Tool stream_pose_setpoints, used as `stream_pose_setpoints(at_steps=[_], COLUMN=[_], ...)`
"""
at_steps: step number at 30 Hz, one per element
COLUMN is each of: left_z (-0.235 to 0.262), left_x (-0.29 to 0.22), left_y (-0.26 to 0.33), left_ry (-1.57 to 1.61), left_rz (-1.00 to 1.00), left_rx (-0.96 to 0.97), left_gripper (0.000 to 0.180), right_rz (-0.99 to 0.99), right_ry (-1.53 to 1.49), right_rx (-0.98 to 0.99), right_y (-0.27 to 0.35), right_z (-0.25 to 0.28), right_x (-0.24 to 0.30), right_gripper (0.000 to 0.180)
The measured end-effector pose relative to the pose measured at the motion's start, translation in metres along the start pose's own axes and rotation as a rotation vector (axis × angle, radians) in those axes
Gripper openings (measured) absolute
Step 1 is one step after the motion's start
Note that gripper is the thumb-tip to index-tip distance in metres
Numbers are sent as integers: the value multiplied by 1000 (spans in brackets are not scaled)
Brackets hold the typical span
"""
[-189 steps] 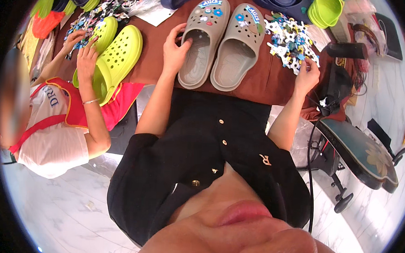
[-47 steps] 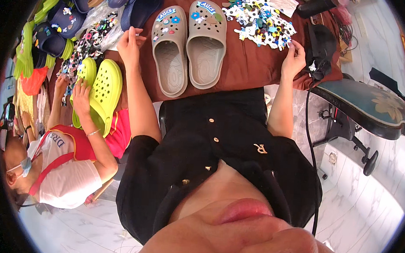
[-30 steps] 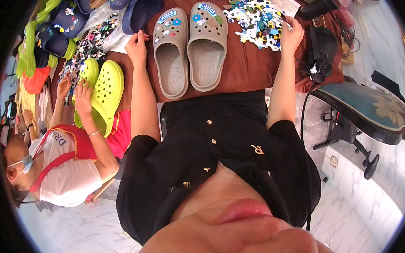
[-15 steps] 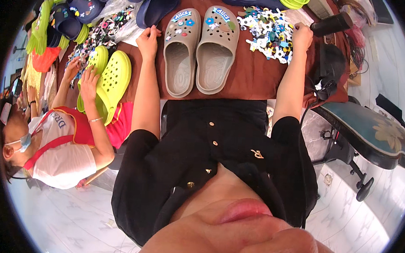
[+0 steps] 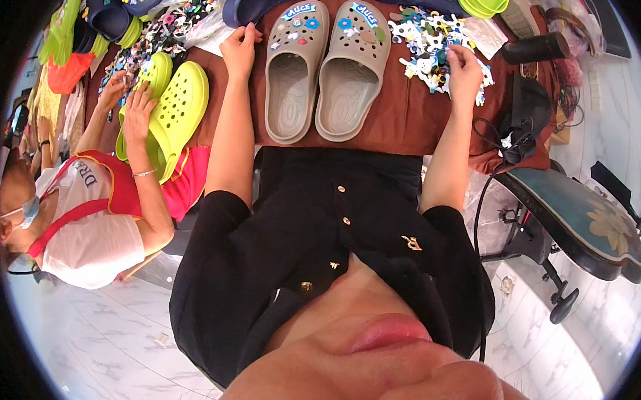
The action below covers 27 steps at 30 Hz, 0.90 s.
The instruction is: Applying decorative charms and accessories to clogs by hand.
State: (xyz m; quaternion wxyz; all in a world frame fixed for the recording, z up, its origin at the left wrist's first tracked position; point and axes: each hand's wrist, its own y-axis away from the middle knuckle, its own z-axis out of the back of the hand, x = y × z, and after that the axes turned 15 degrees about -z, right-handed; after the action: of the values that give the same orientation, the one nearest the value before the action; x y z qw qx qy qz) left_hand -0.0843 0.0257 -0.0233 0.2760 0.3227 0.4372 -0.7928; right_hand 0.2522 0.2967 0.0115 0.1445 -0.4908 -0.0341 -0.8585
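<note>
My left hand [image 5: 238, 51] is loosely curled just left of the left grey clog [image 5: 294, 81], with a strip of the brown-covered counter [image 5: 410, 122] between them; its thumb and forefinger come close together, and I cannot tell whether anything is pinched there. The right grey clog [image 5: 350, 83] sits beside its mate, between my two hands. My right hand [image 5: 465, 69] is half closed, fingers bent down at the right side of the charm pile [image 5: 428, 51], and its fingertips cover whatever they might grip, so I cannot tell.

Around me, from the left: a co-worker's hands [image 5: 140, 112] at a lime clog [image 5: 184, 101], a darker heap of charms [image 5: 172, 30], then a navy clog [image 5: 256, 3] just beyond my left fingertips. Past my right hand come a pale sheet [image 5: 488, 36], a black cylinder [image 5: 534, 48] and a black bundle [image 5: 528, 116]. The way between my right hand and the right grey clog is bare cloth.

Both grey clogs point their toes away from me, heels near the counter's edge; their long axes run away from me, leaning slightly right, the right one more.
</note>
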Motion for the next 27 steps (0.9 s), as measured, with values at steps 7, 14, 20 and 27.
stream_pose_setpoints(at_steps=[7,14,20,27], left_z=[-2,-1,-1,0], left_x=[11,4,16,3], left_y=[1,2,4,3], left_ry=[36,40,67,57], left_rz=[9,-4,6,12], left_rx=[-11,17,-7,4], left_gripper=[32,33,32,33], right_rz=[219,425,295,325], right_ry=[201,478,723,738], right_rx=[-166,-50,-126,-193], right_y=[2,13,25,16], right_z=[-13,-36,-48,-53], right_x=[11,30,39,25], right_gripper=[16,16,26,22])
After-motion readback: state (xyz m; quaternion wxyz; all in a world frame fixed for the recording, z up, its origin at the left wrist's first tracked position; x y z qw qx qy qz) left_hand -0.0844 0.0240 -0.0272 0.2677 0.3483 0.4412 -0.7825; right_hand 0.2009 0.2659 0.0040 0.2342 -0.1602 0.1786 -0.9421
